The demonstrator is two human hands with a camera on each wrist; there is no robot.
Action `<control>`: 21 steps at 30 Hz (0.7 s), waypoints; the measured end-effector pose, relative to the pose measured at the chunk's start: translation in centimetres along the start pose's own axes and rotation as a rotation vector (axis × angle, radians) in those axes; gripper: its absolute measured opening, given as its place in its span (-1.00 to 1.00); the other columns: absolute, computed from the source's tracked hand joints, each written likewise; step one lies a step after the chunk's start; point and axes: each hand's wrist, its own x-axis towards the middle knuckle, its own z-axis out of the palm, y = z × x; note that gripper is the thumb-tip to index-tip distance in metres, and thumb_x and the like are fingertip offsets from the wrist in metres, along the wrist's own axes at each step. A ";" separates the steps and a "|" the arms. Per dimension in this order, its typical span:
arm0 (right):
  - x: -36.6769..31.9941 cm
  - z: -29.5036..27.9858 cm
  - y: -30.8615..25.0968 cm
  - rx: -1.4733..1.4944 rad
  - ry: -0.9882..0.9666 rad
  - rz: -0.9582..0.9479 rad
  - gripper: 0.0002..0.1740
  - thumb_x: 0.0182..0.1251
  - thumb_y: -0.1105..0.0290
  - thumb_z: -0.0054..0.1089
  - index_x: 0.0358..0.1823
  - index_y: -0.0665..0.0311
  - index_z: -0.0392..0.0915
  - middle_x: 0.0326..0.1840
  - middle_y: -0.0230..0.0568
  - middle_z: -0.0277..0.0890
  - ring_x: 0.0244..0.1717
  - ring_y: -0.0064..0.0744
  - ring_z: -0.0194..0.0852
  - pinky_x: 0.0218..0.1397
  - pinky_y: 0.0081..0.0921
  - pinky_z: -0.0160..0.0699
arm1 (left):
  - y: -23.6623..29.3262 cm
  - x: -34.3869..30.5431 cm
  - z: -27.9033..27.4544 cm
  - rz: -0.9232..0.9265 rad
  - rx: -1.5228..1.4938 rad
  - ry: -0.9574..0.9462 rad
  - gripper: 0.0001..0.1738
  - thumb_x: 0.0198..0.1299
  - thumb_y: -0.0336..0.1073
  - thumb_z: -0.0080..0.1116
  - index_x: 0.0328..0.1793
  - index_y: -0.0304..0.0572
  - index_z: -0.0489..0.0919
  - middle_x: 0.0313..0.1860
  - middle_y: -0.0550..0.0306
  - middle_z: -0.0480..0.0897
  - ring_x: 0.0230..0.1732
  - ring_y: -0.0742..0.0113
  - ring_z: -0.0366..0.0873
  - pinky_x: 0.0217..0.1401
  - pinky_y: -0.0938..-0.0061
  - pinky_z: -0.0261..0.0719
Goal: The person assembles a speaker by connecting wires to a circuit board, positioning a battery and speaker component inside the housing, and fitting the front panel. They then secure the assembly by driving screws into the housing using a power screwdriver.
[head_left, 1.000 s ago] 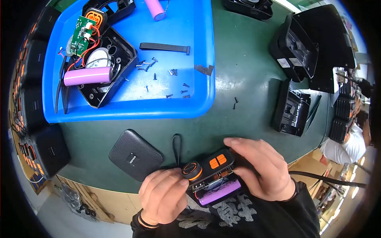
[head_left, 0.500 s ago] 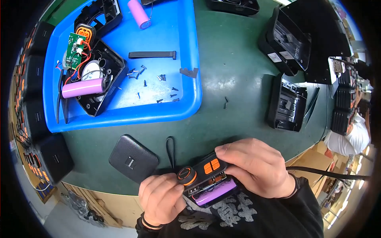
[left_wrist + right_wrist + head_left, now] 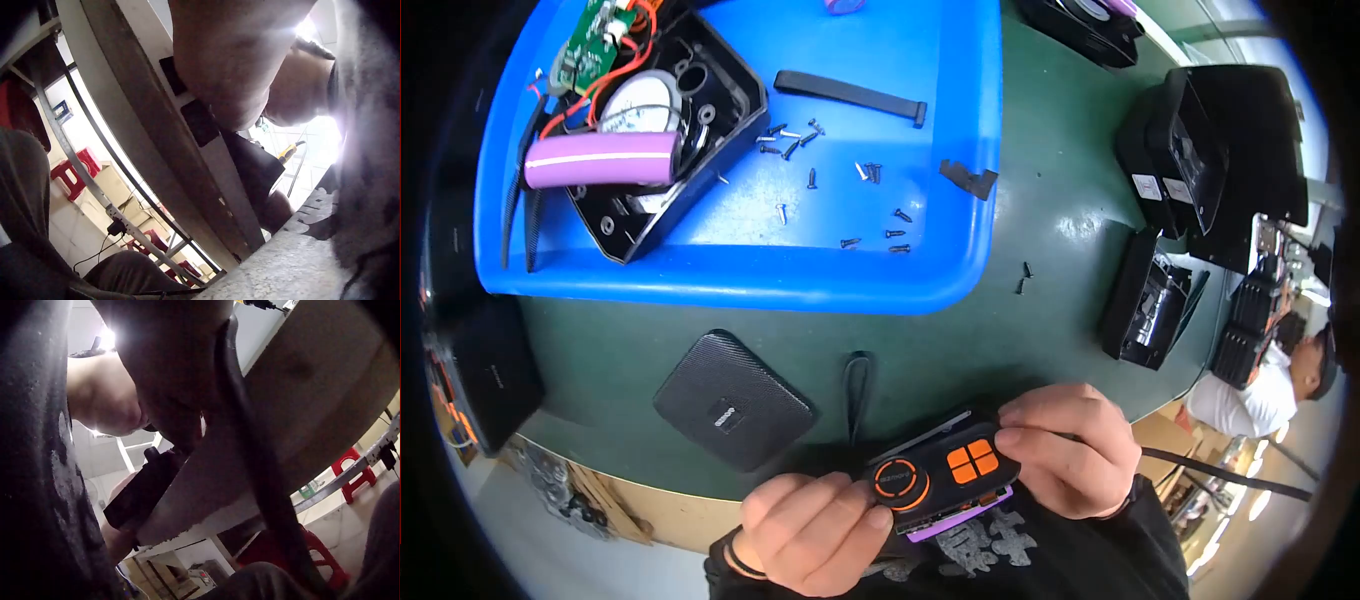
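At the table's near edge, both hands hold a small black electronic device with a button panel (image 3: 945, 468). The panel has a round orange-ringed knob (image 3: 900, 482) and an orange four-part button pad (image 3: 972, 460). A strip of purple battery cell (image 3: 945, 525) shows under its near edge. My left hand (image 3: 815, 530) pinches the knob end between thumb and fingers. At the button end my right hand (image 3: 1075, 450) grips the corner. In the right wrist view the device is a dark block (image 3: 144, 494). A black textured cover (image 3: 735, 400) lies left of it, and a strap loop (image 3: 857, 395) just beyond.
A blue tray (image 3: 800, 290) holds an opened black housing (image 3: 690, 110) with wires, a purple cell (image 3: 605, 160), a rubber strap (image 3: 850, 97) and several screws. Two screws (image 3: 1024, 278) lie on the green table. Black shells (image 3: 1145, 300) stand at right; black boxes (image 3: 485, 370) at left.
The button panel has turned to face up more, and its interior and most of the purple cell are now hidden. Both hands keep hold of the device. The head view has shifted.
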 end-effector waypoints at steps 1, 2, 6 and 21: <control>0.0 0.0 0.1 -0.016 -0.019 -0.011 -0.49 0.07 0.23 0.37 0.08 0.25 0.58 -0.21 -0.24 0.57 -0.21 -0.14 0.53 -0.11 -0.20 0.53 | 0.1 0.3 0.1 -0.019 -0.010 0.018 -0.60 -0.07 -0.32 0.37 -0.03 -0.13 0.65 -0.15 0.19 0.62 -0.25 0.23 0.57 -0.26 0.33 0.42; 0.0 -0.1 0.1 -0.032 -0.038 -0.021 -0.49 0.08 0.23 0.37 0.08 0.25 0.58 -0.21 -0.24 0.57 -0.21 -0.14 0.53 -0.11 -0.20 0.53 | 0.2 1.0 0.0 0.003 -0.012 0.026 -0.67 0.05 -0.36 0.35 -0.02 -0.16 0.65 -0.13 0.11 0.66 -0.20 0.18 0.60 -0.17 0.31 0.49; -0.1 -0.4 -0.1 -0.083 -0.101 -0.049 -0.49 0.08 0.23 0.37 0.08 0.25 0.58 -0.21 -0.23 0.57 -0.22 -0.14 0.53 -0.12 -0.20 0.53 | 0.1 1.4 0.3 0.047 0.001 0.081 -0.78 0.15 -0.44 0.34 -0.06 -0.20 0.64 -0.15 0.06 0.69 -0.21 0.19 0.61 -0.16 0.31 0.54; -1.0 -0.9 0.5 -0.101 -0.194 -0.048 -0.49 0.09 0.23 0.37 0.09 0.26 0.58 -0.22 -0.23 0.57 -0.23 -0.14 0.54 -0.12 -0.21 0.53 | -0.9 0.9 0.7 0.227 0.097 0.067 -0.74 0.25 -0.37 0.24 0.06 -0.11 0.63 -0.18 0.06 0.72 -0.17 0.25 0.55 -0.20 0.40 0.43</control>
